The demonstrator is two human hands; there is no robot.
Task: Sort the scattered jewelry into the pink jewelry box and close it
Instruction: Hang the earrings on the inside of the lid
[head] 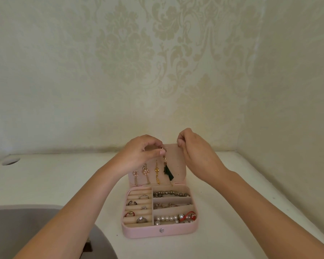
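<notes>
Toward six o'clock of the view, on a white table (232,202), the pink jewelry box (142,233) lies open with its snap button facing the person and its lid (178,165) standing upright at the box's twelve o'clock side. The left hand (138,156) is at the lid's upper edge, thumb and forefinger pinched together on the hook of a green tassel earring (167,171), which hangs down against the lid's lining. At nine o'clock from that tassel hang a gold earring (157,172) and, further the same way, two pink flower earrings (146,171), all against the lining. The right hand (196,152) has its fingers curled over the lid's two o'clock corner, gripping the edge. In the tray, the nine o'clock half is a set of ring rolls carrying several rings, among them a silver band (144,196), a red ring (129,214) and a stone ring (142,219). The three o'clock half has three compartments: the twelve o'clock one holds a dark bead bracelet (172,193), the middle one a mixed bracelet (166,205), and the six o'clock one a pearl bracelet (166,219) touching a red piece (190,215). Cream damask wallpaper (157,62) rises behind the table. A round hole (10,161) shows in the table toward nine o'clock, and a grey surface (26,230) lies at seven o'clock.
</notes>
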